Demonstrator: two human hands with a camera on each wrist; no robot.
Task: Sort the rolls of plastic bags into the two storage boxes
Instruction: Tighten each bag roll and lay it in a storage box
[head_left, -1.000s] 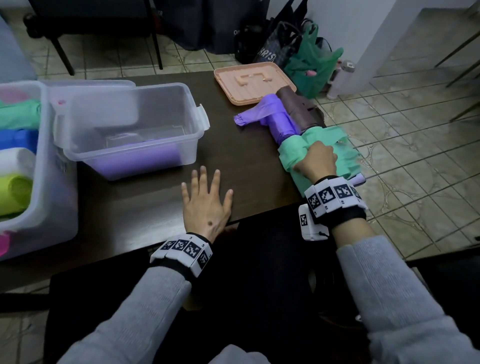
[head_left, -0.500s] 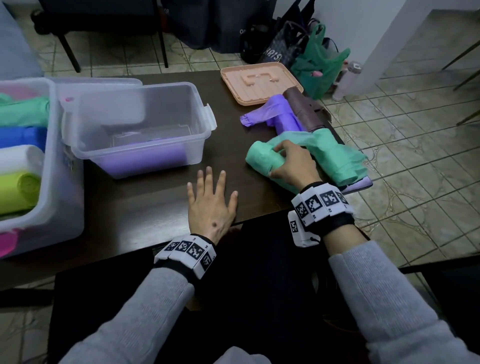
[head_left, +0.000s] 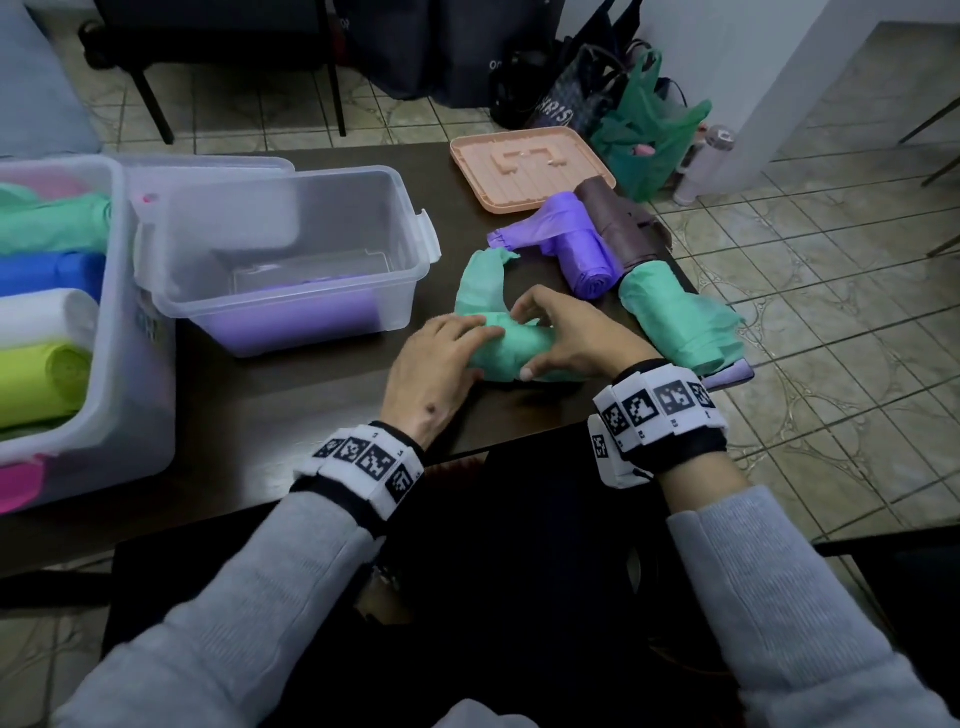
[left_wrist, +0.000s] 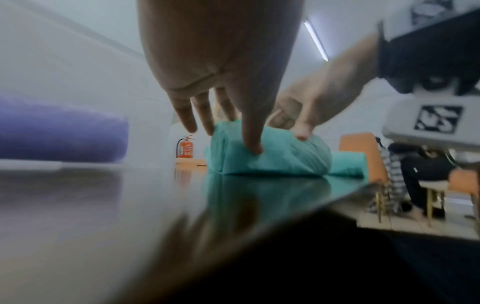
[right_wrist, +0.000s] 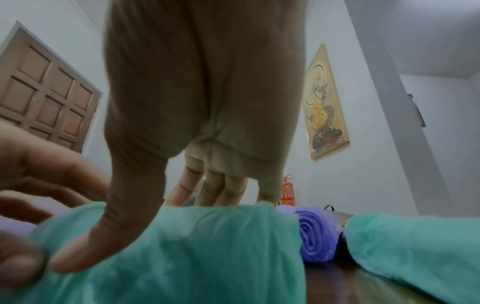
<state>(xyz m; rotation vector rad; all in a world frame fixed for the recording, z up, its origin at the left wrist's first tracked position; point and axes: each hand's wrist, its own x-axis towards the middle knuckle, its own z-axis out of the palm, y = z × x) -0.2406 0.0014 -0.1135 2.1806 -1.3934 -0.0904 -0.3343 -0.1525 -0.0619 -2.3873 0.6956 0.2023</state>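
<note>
A green roll (head_left: 511, 349) of plastic bags lies on the dark tabletop (head_left: 291, 405) near its front edge, its long axis running left to right across the person, with a loose tail of bag trailing away from its left part toward the far side. Both hands are on it: the left hand (head_left: 441, 364) covers the left end, fingers curved over the top and thumb on the near face, and the right hand (head_left: 569, 332) has its grip clamped on the right end, fingers over the far side and thumb pressing the near side. Counting the loose rolls on the tabletop, there are four: this green one, a second green roll (head_left: 675, 317) to the right at the tabletop's edge, a purple roll (head_left: 584, 249) behind it pointing away and to the left, and a dark brown roll (head_left: 615, 223) just beside the purple one. There are two clear storage boxes. The smaller box (head_left: 410, 218), left of the hands, holds one purple roll (head_left: 296, 325). The larger box (head_left: 119, 291), at the far left, shows a green, a blue, a white and a yellow-green roll, plus pink at its edges. One peach-coloured lid (head_left: 530, 166) lies flat at the far side.
</note>
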